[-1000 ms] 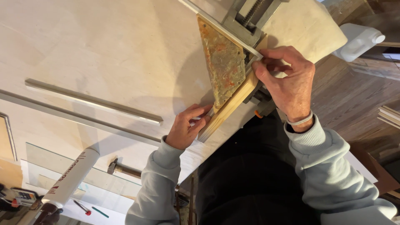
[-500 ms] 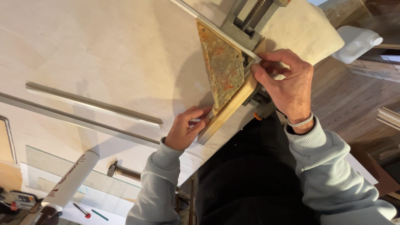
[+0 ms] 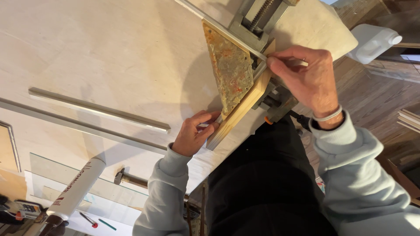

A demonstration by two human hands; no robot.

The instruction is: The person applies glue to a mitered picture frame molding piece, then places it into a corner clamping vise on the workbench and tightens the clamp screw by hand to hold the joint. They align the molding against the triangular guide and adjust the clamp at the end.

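Note:
A triangular slab (image 3: 231,72), mottled orange and green, lies flat on the pale workbench (image 3: 109,52). Its long edge rests against a wooden strip (image 3: 239,109). A thin metal straightedge (image 3: 227,32) runs along its upper edge. My right hand (image 3: 306,76) pinches the near end of that straightedge, close to the grey vise (image 3: 258,19). My left hand (image 3: 194,135) has its fingers curled on the lower end of the wooden strip, touching the slab's pointed tip. What lies under the fingertips is hidden.
Two long metal bars (image 3: 100,109) lie across the bench to the left. A white cartridge tube (image 3: 76,190), a red pen (image 3: 89,219) and a hammer-like tool (image 3: 120,177) sit lower left. A white plastic jug (image 3: 374,41) stands at the upper right. An orange-tipped clamp (image 3: 269,118) hangs under the bench edge.
Both hands keep the same hold. The view has shifted slightly, and the slab and the strip have not visibly moved.

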